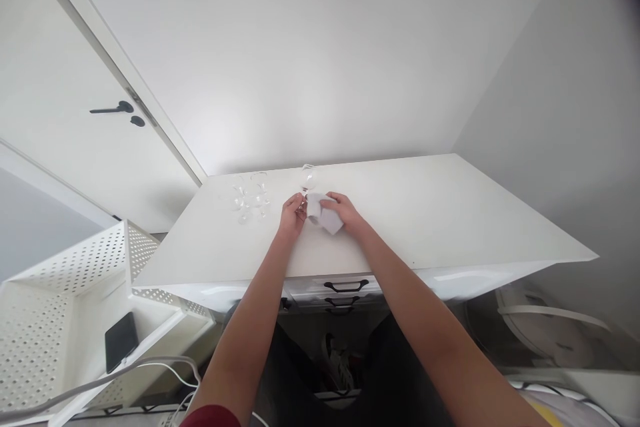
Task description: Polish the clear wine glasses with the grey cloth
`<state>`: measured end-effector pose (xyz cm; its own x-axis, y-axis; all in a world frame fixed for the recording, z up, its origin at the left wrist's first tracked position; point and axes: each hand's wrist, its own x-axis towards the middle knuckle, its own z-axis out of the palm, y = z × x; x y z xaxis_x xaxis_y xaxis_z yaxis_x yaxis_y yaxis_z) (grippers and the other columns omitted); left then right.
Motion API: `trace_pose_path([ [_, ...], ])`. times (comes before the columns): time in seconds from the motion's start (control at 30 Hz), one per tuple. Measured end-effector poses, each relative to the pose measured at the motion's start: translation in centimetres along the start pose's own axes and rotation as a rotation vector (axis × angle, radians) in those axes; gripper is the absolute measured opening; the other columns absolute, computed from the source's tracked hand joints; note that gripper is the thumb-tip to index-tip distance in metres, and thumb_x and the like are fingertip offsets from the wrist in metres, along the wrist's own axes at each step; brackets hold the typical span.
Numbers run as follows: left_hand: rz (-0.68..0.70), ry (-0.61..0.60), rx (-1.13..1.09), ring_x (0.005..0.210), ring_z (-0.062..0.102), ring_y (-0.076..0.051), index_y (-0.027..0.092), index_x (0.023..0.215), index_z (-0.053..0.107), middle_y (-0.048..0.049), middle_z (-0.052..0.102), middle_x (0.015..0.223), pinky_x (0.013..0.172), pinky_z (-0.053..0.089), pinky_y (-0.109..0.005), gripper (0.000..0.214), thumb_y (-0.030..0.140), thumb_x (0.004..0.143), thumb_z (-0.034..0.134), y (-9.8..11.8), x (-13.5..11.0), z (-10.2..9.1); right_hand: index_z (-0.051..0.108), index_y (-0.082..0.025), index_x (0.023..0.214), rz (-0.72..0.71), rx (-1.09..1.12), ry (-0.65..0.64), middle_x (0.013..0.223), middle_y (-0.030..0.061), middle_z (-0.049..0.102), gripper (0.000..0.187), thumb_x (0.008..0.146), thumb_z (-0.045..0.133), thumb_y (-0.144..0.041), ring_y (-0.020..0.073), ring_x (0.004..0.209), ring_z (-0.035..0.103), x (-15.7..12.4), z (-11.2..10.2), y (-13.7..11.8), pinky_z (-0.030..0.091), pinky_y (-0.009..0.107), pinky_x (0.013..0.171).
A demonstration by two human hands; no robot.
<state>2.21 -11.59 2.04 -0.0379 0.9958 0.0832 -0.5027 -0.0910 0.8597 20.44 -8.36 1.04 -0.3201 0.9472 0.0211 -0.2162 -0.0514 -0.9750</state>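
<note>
A clear stemmed glass [309, 177] is in front of me, its bowl pointing toward the wall. My left hand [293, 215] is closed around its lower part, where the fingers hide much of the stem and foot. My right hand [345, 211] pinches a light grey cloth [327, 217], folded and pressed close to the foot end of the glass. The exact contact between cloth and glass is covered by the fingers. To the left, a small group of clear stemmed glasses [258, 199] stands on the white cabinet top [430, 213].
Black-handled drawers [346, 286] are below the cabinet's front edge. At the lower left, a white perforated shelf unit [40, 333] holds a dark phone-like device [121, 341], with cables nearby. A white door [65, 80] is at the left, and a wall [320, 67] rises behind the cabinet.
</note>
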Motion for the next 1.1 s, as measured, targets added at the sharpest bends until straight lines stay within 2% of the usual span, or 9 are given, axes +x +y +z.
trace_pose_path([
  [0.1,0.019,-0.035,0.099,0.058,0.047,-0.009,0.017,0.070,0.061,0.0002,0.052,0.065,0.052,0.035,-0.024,0.038,0.046,0.083,0.083,-0.3,0.0,0.1,0.063,-0.025,0.108,-0.036,0.172,0.454,0.106,0.0067,0.069,0.045,0.070,0.077,-0.045,0.0244,0.094,0.065,1.1,-1.0,0.6,0.054,0.036,0.077],
  [0.17,0.022,-0.067,0.169,0.055,0.045,-0.009,0.018,0.069,0.060,0.0005,0.050,0.062,0.051,0.034,-0.024,0.040,0.048,0.085,0.081,-0.6,0.1,0.0,0.060,-0.028,0.116,-0.085,0.239,0.583,0.115,0.0070,0.069,0.051,0.070,0.073,-0.044,0.0256,0.104,0.065,1.4,-1.4,0.8,0.056,0.038,0.084],
  [0.33,-0.016,-0.082,0.336,0.050,0.046,-0.009,0.018,0.070,0.062,0.0005,0.052,0.059,0.050,0.036,-0.025,0.045,0.057,0.081,0.082,-1.2,0.0,0.1,0.064,-0.022,0.111,-0.129,0.339,0.126,0.106,0.0105,0.072,0.047,0.076,0.061,-0.053,0.0338,0.106,0.066,0.2,-0.3,-0.3,0.057,0.047,0.088],
  [0.4,-0.003,-0.088,0.320,0.050,0.045,-0.009,0.018,0.071,0.062,0.0006,0.052,0.059,0.050,0.036,-0.025,0.047,0.060,0.081,0.081,-1.1,-0.1,0.3,0.065,-0.022,0.114,-0.132,0.352,0.011,0.106,0.0114,0.073,0.050,0.080,0.056,-0.057,0.0359,0.107,0.066,-0.6,0.2,-1.1,0.056,0.051,0.090],
  [0.57,0.045,-0.087,0.309,0.052,0.046,-0.009,0.018,0.076,0.064,0.0003,0.053,0.063,0.048,0.039,-0.025,0.044,0.058,0.084,0.078,-0.8,-0.4,0.6,0.059,-0.030,0.122,-0.210,0.343,-0.094,0.116,0.0056,0.072,0.044,0.080,0.070,-0.040,0.0297,0.106,0.067,-1.7,0.6,-2.0,0.056,0.049,0.091],
  [0.73,0.142,-0.042,0.446,0.049,0.047,-0.008,0.018,0.077,0.067,0.0008,0.057,0.068,0.045,0.038,-0.025,0.021,0.035,0.080,0.080,-1.0,-0.4,0.7,0.054,-0.034,0.129,-0.259,0.333,-0.114,0.125,0.0024,0.068,0.066,0.071,0.085,-0.030,0.0246,0.104,0.066,-1.8,1.4,-2.1,0.057,0.042,0.085],
  [0.83,0.182,-0.068,0.464,0.049,0.047,-0.007,0.018,0.075,0.068,-0.0009,0.061,0.077,0.044,0.035,-0.025,0.012,0.026,0.077,0.076,-1.1,-0.3,0.8,0.060,-0.029,0.123,-0.226,0.289,-0.207,0.117,0.0052,0.071,0.061,0.069,0.088,-0.031,0.0266,0.098,0.068,-1.9,1.6,-2.3,0.057,0.043,0.079],
  [0.93,0.148,-0.077,0.427,0.050,0.048,-0.008,0.017,0.074,0.067,-0.0006,0.061,0.074,0.045,0.037,-0.025,0.012,0.026,0.077,0.076,-1.1,-0.3,0.8,0.065,-0.024,0.114,-0.188,0.296,-0.271,0.105,0.0068,0.073,0.049,0.070,0.086,-0.030,0.0284,0.094,0.068,-2.0,1.4,-2.6,0.057,0.044,0.075],
  [1.1,-0.002,-0.171,0.427,0.053,0.054,-0.012,0.015,0.078,0.069,-0.0035,0.063,0.067,0.048,0.043,-0.027,0.018,0.031,0.077,0.078,-1.5,-0.4,0.9,0.067,-0.022,0.098,-0.189,0.260,-0.234,0.088,0.0049,0.072,0.038,0.066,0.087,-0.029,0.0236,0.077,0.063,-1.8,1.3,-2.0,0.054,0.040,0.064],
])
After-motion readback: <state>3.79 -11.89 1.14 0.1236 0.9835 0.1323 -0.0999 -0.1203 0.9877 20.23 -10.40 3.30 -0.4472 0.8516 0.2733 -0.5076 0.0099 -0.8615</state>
